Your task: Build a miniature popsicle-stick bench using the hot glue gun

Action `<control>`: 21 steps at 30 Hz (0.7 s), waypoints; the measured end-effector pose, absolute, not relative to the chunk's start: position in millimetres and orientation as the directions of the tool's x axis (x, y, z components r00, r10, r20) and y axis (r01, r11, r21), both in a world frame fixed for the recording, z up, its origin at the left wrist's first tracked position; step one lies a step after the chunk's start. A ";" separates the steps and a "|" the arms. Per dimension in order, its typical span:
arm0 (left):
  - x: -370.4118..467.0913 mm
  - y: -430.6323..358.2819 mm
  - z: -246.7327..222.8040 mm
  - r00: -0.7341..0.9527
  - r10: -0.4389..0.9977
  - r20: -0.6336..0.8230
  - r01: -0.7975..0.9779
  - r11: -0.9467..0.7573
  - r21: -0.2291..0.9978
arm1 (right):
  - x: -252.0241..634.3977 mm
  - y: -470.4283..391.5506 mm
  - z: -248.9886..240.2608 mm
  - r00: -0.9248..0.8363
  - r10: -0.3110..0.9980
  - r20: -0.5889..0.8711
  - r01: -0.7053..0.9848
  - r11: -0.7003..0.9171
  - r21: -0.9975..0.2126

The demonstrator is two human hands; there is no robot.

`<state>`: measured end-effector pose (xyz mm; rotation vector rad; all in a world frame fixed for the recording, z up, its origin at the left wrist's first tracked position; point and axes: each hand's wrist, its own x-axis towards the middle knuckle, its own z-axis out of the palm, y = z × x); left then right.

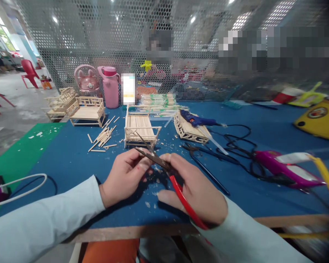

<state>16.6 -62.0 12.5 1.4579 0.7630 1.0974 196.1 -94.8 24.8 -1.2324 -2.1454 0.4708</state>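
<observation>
Red-handled scissors (pixel 168 170) rest in my right hand (pixel 199 190), whose fingers wrap round the handle, with the blades apart and pointing up and left. My left hand (pixel 126 175) is closed in a pinch beside the blades; what its fingertips hold is too small to make out. Just beyond the blades stands a small bench-like frame of wooden sticks (pixel 138 126). Cut stick pieces (pixel 104 137) lie loose to its left. Pliers with dark handles (pixel 205 166) lie right of my right hand.
More stick furniture (pixel 86 111) stands at the back left. A pink bottle (pixel 110 87) and bundled sticks (pixel 159 100) are by the mesh screen. A blue glue gun (pixel 199 119) lies on another stick piece (pixel 190 129). Black cords run to a purple tool (pixel 287 170) at right.
</observation>
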 end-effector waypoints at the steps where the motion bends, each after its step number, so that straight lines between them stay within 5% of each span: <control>1: 16.9 -62.1 12.8 0.362 0.906 0.218 -0.124 -0.185 0.975 | 196.2 -95.0 25.9 -0.379 0.866 0.327 0.661 0.501 -0.559; 21: 13.1 -63.2 17.5 0.388 0.853 0.349 -0.038 -0.363 0.931 | 196.9 -95.5 27.7 -0.415 0.829 0.375 0.620 0.560 -0.549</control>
